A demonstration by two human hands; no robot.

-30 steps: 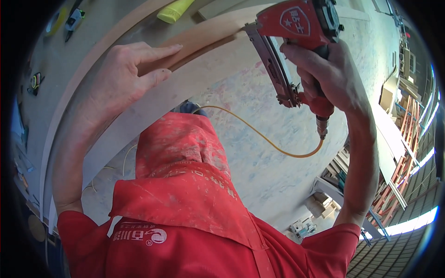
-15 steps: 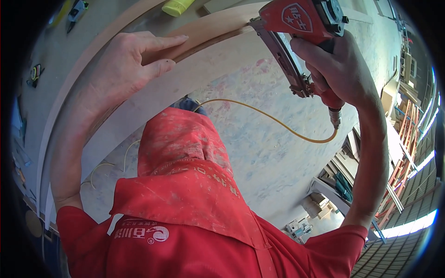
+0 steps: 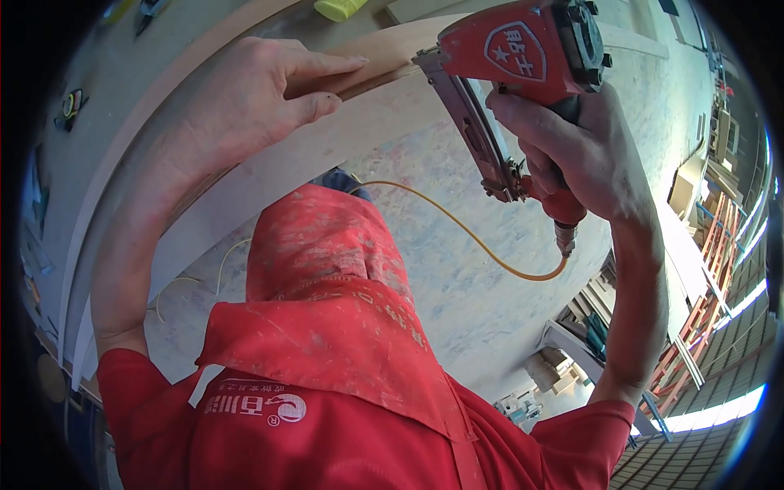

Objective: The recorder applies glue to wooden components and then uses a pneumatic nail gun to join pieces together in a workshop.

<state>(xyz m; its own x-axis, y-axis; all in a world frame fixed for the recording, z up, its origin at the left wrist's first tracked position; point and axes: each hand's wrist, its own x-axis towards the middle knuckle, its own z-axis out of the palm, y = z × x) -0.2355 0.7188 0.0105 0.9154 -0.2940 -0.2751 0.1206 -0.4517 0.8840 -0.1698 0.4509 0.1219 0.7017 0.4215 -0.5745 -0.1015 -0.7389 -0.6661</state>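
My right hand (image 3: 576,147) is wrapped round the handle of a red pneumatic nail gun (image 3: 516,49). The gun's nose meets the near edge of a curved wooden strip (image 3: 388,55). From the base of its handle, a yellow air hose (image 3: 457,216) loops away to the left. My left hand (image 3: 253,102) grips the same strip further left, index finger stretched along its face and thumb by the near edge. The remaining left fingers are mostly hidden. Beneath the strip runs a wide pale curved panel (image 3: 237,192).
A yellow-green bottle-like object (image 3: 339,8) lies beyond the strip. A tape measure (image 3: 72,106) rests at the far left. On the right are wooden boards (image 3: 592,298), orange metal framing (image 3: 706,253) and cardboard boxes (image 3: 559,371). My red apron (image 3: 327,245) hangs close to the panel.
The nail gun and my right hand have moved left and slightly down in view, the nose staying at the strip's edge. My left hand appears further right along the strip. The view has shifted a little.
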